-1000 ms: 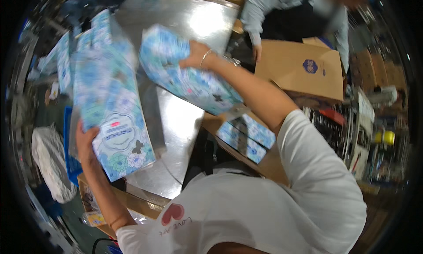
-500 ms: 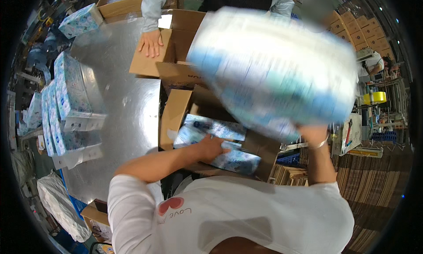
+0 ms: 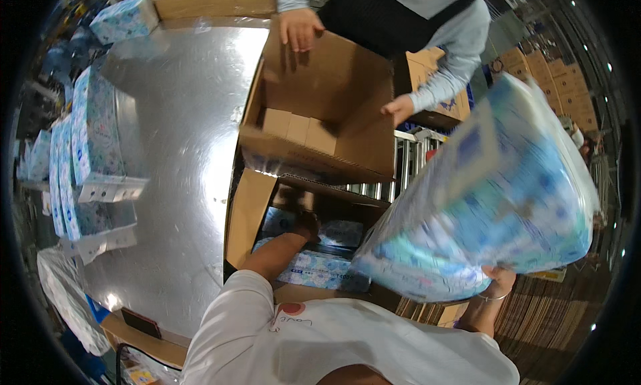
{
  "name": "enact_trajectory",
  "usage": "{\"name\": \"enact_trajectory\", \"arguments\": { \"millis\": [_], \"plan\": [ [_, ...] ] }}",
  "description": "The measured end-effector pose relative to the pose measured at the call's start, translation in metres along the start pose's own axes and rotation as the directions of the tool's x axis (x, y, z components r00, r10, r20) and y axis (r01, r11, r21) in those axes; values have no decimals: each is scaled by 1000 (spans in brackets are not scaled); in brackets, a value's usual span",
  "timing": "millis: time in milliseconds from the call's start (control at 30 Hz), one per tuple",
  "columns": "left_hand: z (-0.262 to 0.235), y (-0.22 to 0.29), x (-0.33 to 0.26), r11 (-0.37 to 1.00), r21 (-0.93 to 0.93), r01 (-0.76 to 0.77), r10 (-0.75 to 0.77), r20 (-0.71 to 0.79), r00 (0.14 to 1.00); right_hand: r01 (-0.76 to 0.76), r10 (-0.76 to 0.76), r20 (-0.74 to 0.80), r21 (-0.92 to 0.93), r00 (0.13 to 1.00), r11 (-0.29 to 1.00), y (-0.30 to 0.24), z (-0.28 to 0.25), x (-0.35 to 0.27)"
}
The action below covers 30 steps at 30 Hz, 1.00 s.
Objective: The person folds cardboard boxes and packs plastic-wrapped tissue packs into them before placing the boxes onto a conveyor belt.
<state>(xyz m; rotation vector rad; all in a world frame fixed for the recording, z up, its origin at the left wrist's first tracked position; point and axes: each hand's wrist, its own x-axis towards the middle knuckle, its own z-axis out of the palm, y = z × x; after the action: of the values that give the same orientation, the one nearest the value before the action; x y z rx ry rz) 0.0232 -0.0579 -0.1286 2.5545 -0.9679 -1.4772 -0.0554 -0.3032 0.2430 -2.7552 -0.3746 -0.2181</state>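
Observation:
My right hand [image 3: 498, 282] grips a large plastic-wrapped tissue pack [image 3: 494, 205], blue and white with a floral print, from below. The pack is tilted in the air right of an open cardboard carton [image 3: 250, 215], its lower left corner over the carton's right side. Down inside this carton, my left hand [image 3: 306, 226] reaches in among similar blue printed packs [image 3: 317, 270]; its fingers are in shadow and hard to make out.
Across from me a person's hands [image 3: 300, 30] hold another open carton [image 3: 327, 95] against mine. Left is a metal table [image 3: 177, 138] with blue packs [image 3: 97, 128] along its far left edge. Stacked flat cardboard [image 3: 547, 318] stands at the right, beyond a roller conveyor [image 3: 407, 158].
My right hand has swung the tissue pack right and lower, tilting it. My left hand has sunk deeper into the carton. The co-worker has brought an open carton up behind mine.

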Motion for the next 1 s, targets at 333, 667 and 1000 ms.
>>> {"name": "enact_trajectory", "arguments": {
  "millis": [333, 667, 1000],
  "plan": [
    [12, 1, 6, 979, -193, 60, -83, -112, 990, 427, -403, 351, 10, 845, 904, -17, 354, 69],
    [47, -16, -51, 946, -284, 153, -287, -526, 801, 313, -68, 547, -369, 834, 875, 76, 388, -36],
    [40, -55, -258, 340, -544, -767, -326, -833, 446, 61, -110, 865, 92, 490, 994, 125, 414, 58]
  ]
}}
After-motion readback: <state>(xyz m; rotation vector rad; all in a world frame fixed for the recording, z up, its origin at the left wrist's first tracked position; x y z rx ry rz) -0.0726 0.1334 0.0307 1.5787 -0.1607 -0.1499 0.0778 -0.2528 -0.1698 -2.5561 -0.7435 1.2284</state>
